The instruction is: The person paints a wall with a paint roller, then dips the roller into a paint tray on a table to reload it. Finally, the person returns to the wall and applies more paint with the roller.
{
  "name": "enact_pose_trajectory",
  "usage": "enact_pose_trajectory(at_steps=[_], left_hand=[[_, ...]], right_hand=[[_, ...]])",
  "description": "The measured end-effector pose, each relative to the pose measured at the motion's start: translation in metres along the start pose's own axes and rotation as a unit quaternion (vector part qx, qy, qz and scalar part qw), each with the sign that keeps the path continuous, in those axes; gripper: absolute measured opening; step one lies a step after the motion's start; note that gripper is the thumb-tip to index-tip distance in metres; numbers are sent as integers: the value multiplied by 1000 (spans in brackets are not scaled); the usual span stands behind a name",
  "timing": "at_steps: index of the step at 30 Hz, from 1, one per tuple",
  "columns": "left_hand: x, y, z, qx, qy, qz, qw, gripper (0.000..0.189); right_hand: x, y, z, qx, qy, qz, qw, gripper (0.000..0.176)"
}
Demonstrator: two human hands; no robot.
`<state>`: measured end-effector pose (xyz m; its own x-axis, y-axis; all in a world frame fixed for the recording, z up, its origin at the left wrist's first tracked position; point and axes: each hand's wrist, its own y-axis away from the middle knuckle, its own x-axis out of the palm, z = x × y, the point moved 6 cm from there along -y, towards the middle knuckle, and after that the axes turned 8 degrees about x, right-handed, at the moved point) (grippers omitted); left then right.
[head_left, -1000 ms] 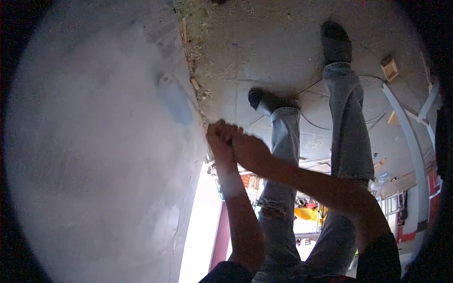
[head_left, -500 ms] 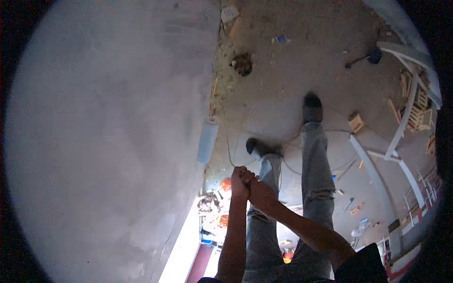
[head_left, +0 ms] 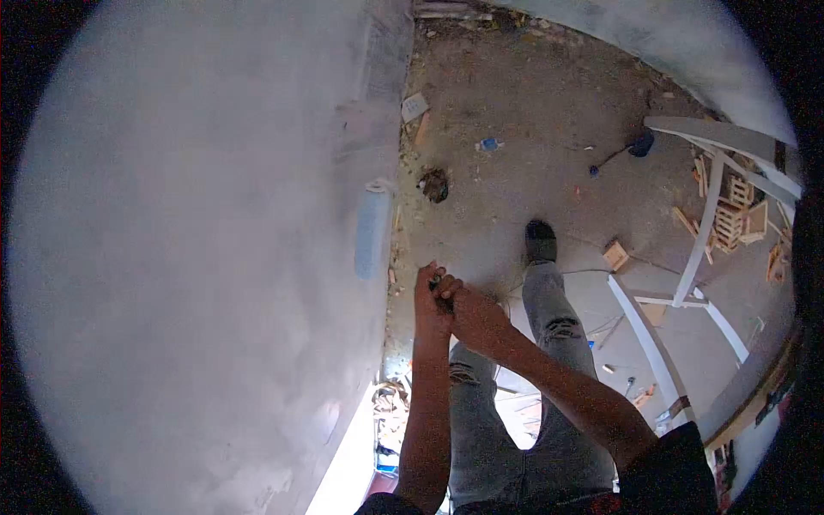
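Two hands clasped, left (head_left: 429, 302), right (head_left: 477, 319), one roller (head_left: 372, 233)

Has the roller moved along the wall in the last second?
Yes. The roller slid forward along the wall, drawing level with the dark debris clump on the floor.

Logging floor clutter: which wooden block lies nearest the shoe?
The lone block just right of the shoe; the other wood pieces sit farther right, by the white frame.
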<state>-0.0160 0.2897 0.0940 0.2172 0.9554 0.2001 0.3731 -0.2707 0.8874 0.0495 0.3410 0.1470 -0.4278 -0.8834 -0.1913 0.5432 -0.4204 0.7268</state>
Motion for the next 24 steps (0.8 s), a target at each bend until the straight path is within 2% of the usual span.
enact_pose_trajectory(at_steps=[1, 2, 4, 5, 8, 9, 11, 12, 14, 16, 18, 19, 20, 21, 22, 23, 24], left_hand=[[6, -1, -9, -1, -15, -29, 999, 24], [-13, -23, -8, -16, 7, 6, 1000, 23], [-4, -23, -33, -2, 34, 34, 999, 22], [0, -23, -44, 3, 46, 47, 998, 22], [-6, -38, -60, -42, -36, -32, 998, 25], [-9, -58, -58, -39, -50, -14, 998, 25], [-31, -110, -46, -31, -83, 0, 996, 26], [-31, -144, -35, -49, -86, 79, 992, 28], [-19, -199, -26, -5, -173, 11, 985, 30], [-42, -279, -10, 41, -256, 132, 957, 30], [-35, -264, -14, 36, -233, 135, 962, 29], [-12, -243, -19, 29, -222, 141, 965, 28], [13, -190, -29, 12, -154, -16, 988, 28], [-14, -176, -39, 41, -222, -37, 974, 26], [-22, -133, -42, -23, -117, 39, 992, 21], [6, -68, -58, 11, -173, -183, 968, 21], [-20, -38, -66, -1, -170, -139, 976, 23]], right_hand=[[-7, -3, 12, -3, 9, 6, 1000, 22], [-7, -7, 20, 1, 2, 21, 1000, 22], [-2, -19, 32, 11, -11, 53, 998, 23], [2, -24, 39, 22, 25, 55, 998, 23], [19, -43, 53, 44, 105, 10, 993, 25], [23, -56, 51, -13, 8, -76, 997, 26], [56, -105, 6, 129, 18, -21, 991, 27], [50, -129, -2, 118, 15, -49, 992, 26], [42, -175, -22, 101, 36, -90, 990, 30], [40, -215, -39, 48, 55, -119, 990, 35], [45, -230, -53, -12, 18, -146, 989, 35], [45, -216, -51, 10, -17, -121, 992, 30], [34, -191, -33, 27, -48, -97, 994, 26], [21, -163, -11, 40, -78, -76, 993, 21], [24, -128, 3, 80, -56, 43, 994, 23], [25, -93, 18, 94, -57, 116, 987, 25], [25, -56, 33, 107, -56, 187, 975, 26]])
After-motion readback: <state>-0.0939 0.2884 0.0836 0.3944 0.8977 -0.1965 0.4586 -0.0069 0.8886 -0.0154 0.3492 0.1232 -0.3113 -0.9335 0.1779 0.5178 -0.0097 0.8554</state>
